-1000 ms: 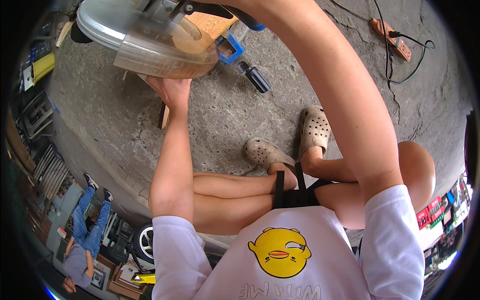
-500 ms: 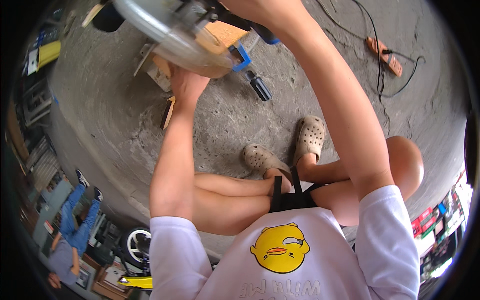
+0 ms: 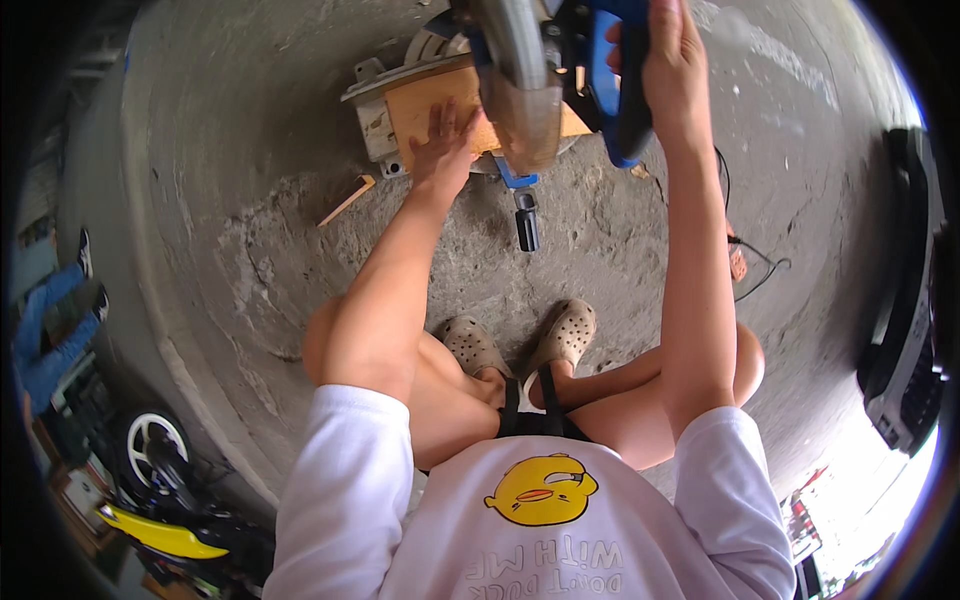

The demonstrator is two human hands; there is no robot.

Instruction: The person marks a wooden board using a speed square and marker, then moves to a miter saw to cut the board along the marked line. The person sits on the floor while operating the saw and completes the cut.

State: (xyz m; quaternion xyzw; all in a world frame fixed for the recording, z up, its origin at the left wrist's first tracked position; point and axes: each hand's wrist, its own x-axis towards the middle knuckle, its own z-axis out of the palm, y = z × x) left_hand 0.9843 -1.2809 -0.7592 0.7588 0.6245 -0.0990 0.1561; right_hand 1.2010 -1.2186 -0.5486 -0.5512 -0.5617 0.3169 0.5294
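Observation:
A miter saw [image 3: 522,100] stands on the concrete in front of me, its blade head and clear guard above its base. A flat wooden board [image 3: 412,108] lies across the base, passing beneath the guard. My left hand [image 3: 445,150] rests on this board, left of the guard, fingers stretched out over the wood. Around the saw's blue and black handle [image 3: 628,110], at the upper right, my right hand [image 3: 680,85] is closed. From the front of the base a black knob [image 3: 527,228] sticks out toward me. The guard hides the blade's lower part.
A thin wood offcut [image 3: 346,200] lies on the floor left of the base. A black cable [image 3: 765,278] and an orange power strip [image 3: 738,264] are beyond my right forearm. My clogs [image 3: 565,335] stand close before the saw. A motorbike [image 3: 165,530] and another person's legs [image 3: 60,310] show at left.
My view has turned, bringing the saw nearer the middle. My left hand, partly behind the guard before, now shows spread on the board. My right hand still grips the handle.

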